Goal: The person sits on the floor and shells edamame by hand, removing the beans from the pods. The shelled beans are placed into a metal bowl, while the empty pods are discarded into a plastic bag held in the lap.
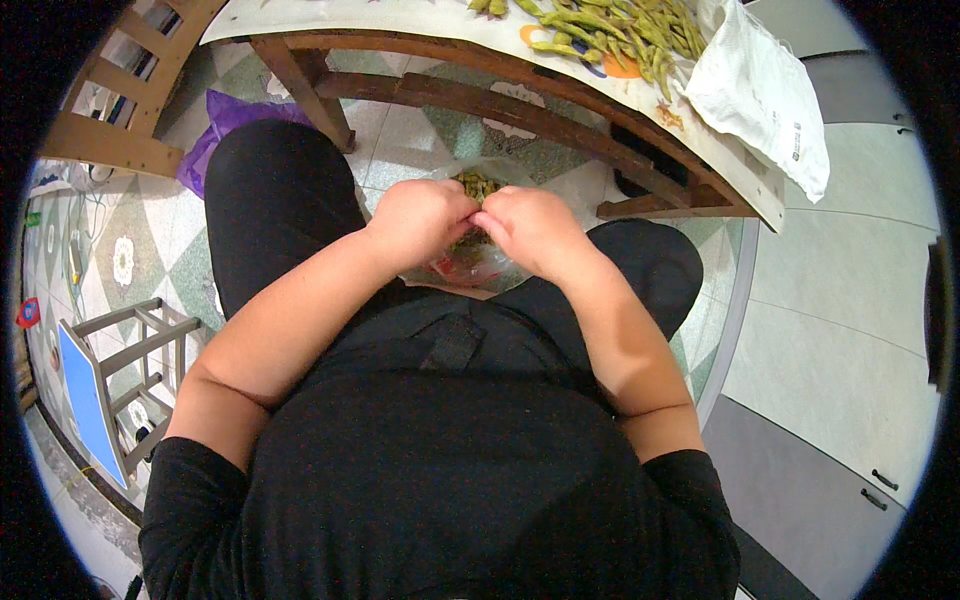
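My left hand point(420, 218) and my right hand point(528, 228) meet between my knees, their fingertips pressed together. Both are closed in a pinch, and whatever sits between the fingers is hidden by them. Below them a clear plastic bag point(480, 268) hangs or stands open, with greenish-brown pods or husks point(478, 187) inside it. On the table ahead, to the right, lies a heap of green bean pods point(610, 38). A white sack point(755, 95) rests beside the heap and droops over the table's edge.
The wooden table point(400, 28) has a pale patterned cover, with its legs and crossbar ahead of my knees. A purple bag point(235, 118) lies by my left knee. To the left are a blue-topped stool point(88, 400) on its side and a wooden chair point(120, 140). Cabinets point(840, 260) line the right.
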### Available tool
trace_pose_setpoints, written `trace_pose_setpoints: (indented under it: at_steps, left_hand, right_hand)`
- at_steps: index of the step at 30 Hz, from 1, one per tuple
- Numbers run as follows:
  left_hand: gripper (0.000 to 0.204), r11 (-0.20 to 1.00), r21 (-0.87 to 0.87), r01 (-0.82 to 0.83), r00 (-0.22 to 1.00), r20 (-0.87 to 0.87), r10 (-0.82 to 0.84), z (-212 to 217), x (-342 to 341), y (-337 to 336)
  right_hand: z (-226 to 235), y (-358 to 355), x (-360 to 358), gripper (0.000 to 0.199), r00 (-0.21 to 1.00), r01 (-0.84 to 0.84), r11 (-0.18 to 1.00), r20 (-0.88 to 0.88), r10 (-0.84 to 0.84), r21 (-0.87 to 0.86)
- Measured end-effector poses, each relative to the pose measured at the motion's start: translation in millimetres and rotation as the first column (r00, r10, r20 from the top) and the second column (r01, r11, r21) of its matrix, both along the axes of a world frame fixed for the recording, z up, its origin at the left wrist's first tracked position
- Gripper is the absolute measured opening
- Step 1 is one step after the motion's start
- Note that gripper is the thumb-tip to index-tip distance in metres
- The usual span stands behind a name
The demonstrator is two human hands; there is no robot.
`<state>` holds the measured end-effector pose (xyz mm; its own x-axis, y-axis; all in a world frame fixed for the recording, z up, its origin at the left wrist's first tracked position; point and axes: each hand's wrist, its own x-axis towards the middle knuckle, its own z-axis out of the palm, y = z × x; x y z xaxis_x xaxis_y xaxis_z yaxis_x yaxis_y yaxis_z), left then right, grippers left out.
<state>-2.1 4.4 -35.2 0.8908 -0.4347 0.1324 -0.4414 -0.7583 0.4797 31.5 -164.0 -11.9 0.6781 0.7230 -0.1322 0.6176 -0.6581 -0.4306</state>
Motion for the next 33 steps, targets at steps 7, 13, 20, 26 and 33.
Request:
trace_pose_setpoints:
  at_steps: [7, 13, 20, 26, 33]
  left_hand:
    - [0.018, 0.965, -0.194, -0.177, 0.981, -0.114, 0.157, 9.9, -1.1, -2.8]
    - [0.021, 0.672, -0.582, -0.457, 0.856, -0.494, 0.154, 8.3, -3.6, -1.8]
    - [0.017, 0.69, -0.597, -0.408, 0.904, -0.367, 0.217, 13.8, -7.0, -3.1]
    - [0.017, 0.674, -0.635, -0.376, 0.918, -0.353, 0.179, 11.2, -9.5, -2.2]
    - [0.018, 0.628, -0.698, -0.345, 0.912, -0.408, 0.047, 5.4, -9.3, -3.3]
  right_hand:
    - [1.6, -1.9, 7.0, 0.013, 0.842, 0.395, 0.843, -0.511, -0.173, 0.365]
    - [4.7, 1.8, 4.4, 0.016, 0.672, 0.6, 0.63, -0.738, -0.062, 0.493]
    - [1.1, 3.8, 3.5, 0.015, 0.775, 0.535, 0.597, -0.628, -0.067, 0.597]
    - [6.7, 3.6, 3.0, 0.012, 0.878, 0.394, 0.649, -0.475, -0.058, 0.65]
    - [14.3, -4.5, 9.0, 0.009, 0.707, 0.482, 0.723, -0.707, 0.012, 0.495]
